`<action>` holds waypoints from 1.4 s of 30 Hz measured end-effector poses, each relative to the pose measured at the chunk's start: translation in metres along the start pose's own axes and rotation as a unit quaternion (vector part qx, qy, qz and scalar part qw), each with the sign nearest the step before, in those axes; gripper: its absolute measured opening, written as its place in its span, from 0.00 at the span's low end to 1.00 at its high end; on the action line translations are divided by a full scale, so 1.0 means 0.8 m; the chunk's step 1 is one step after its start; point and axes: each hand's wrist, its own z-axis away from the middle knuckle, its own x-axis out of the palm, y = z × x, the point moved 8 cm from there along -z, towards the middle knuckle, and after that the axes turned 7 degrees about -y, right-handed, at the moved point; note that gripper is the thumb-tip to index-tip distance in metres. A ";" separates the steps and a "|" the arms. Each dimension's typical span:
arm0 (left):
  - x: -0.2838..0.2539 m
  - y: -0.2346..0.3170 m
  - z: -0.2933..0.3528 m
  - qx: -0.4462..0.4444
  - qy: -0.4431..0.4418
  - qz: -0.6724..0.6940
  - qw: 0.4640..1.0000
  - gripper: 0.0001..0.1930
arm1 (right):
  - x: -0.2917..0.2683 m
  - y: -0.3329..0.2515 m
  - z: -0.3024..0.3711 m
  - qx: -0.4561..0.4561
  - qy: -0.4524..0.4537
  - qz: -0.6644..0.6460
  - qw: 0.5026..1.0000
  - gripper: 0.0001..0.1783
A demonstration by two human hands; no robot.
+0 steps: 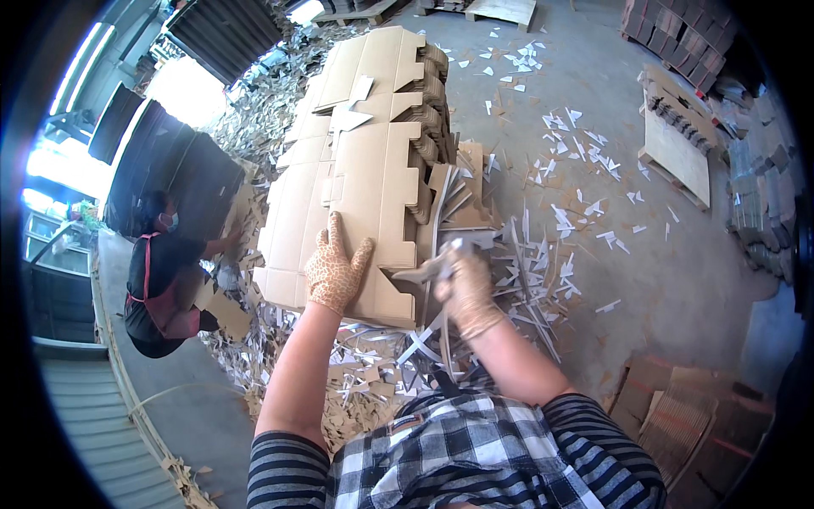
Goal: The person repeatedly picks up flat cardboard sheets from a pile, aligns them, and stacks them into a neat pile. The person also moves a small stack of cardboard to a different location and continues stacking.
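Note:
A tall stack of die-cut brown cardboard sheets (381, 191) stands in front of me, with notched flaps along its right side. My left hand (335, 270), in a patterned tan glove, lies flat on the top sheet with its fingers spread. At the stack's near right edge my right hand (466, 288), also gloved, is closed and smeared by motion. A greyish-tan piece (414, 274) juts leftward from its fingers over a notch; I cannot make out what it is. Thin waste strips (441, 216) hang along the right side of the stack.
Cardboard scraps (585, 153) litter the floor on the right, and a thick heap (373, 382) lies around my feet. To the left a co-worker (170, 280) in a dark top bends beside a dark stack (170, 170). Pallets (674, 153) and bundled cardboard (695, 416) stand on the right.

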 end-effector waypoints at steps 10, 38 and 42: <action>0.006 -0.002 -0.006 -0.006 -0.008 0.003 1.000 0.46 | -0.016 -0.312 0.059 -0.459 0.070 0.325 0.824 0.23; 0.002 0.003 -0.005 0.013 0.003 0.020 1.000 0.46 | 0.021 -0.137 -0.251 -0.139 -0.225 0.812 0.521 0.17; 0.003 -0.004 0.004 0.003 0.013 0.019 1.000 0.46 | 0.069 -0.143 -0.204 0.008 -0.231 0.884 0.407 0.28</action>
